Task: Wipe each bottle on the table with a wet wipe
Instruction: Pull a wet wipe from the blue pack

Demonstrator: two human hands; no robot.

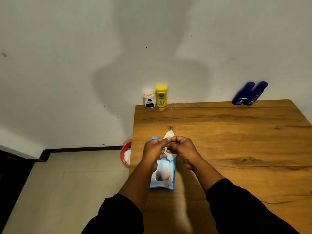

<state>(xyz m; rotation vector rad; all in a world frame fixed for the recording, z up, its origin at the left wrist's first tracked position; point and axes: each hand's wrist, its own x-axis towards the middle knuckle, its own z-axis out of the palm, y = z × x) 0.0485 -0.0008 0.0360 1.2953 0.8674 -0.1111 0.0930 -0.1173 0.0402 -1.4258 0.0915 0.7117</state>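
Observation:
A blue wet wipe pack [163, 176] lies near the left edge of the wooden table [236, 141]. Above it, my left hand [154, 150] and my right hand [183, 147] both pinch a white wet wipe [169, 134], whose tip sticks up between the fingers. At the table's far edge stand a white jar with a pale lid [149, 98] and a yellow bottle [161, 96], side by side. Two dark blue bottles [249, 94] stand at the far right against the wall.
A red bin [124, 153] holding crumpled white wipes sits on the floor just left of the table. The wall runs directly behind the table's far edge. Tiled floor lies to the left.

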